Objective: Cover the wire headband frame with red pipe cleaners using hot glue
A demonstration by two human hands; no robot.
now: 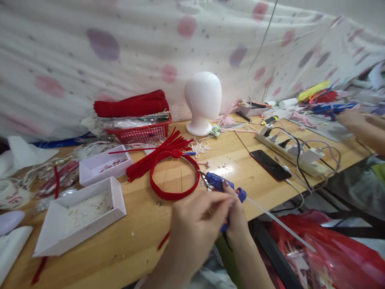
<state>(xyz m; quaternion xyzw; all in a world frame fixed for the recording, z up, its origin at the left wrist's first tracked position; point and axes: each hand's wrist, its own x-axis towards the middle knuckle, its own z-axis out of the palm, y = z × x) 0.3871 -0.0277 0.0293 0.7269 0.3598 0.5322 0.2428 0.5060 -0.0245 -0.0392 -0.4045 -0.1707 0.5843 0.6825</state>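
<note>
My right hand (239, 220) is wrapped round the handle of a blue hot glue gun (215, 181). A long whitish glue stick (279, 224) juts out of the gun's back end. The nozzle points left, at the right rim of a red fuzzy ring (171, 196) with thin wires arching across it. In front of the gun, my left hand (195, 218) has its fingertips pinched together, close against my right hand. Whatever those fingertips hold, if anything, is too small or hidden to make out. Behind the ring lies a bundle of red pipe cleaners (147, 162).
A white foam head (203, 100) stands at the back beside a red basket (138, 134). White boxes of pearls (117, 196) and gems (102, 154) sit left. A phone (269, 164) and a power strip (288, 154) lie right. Another person's hand (350, 114) works far right.
</note>
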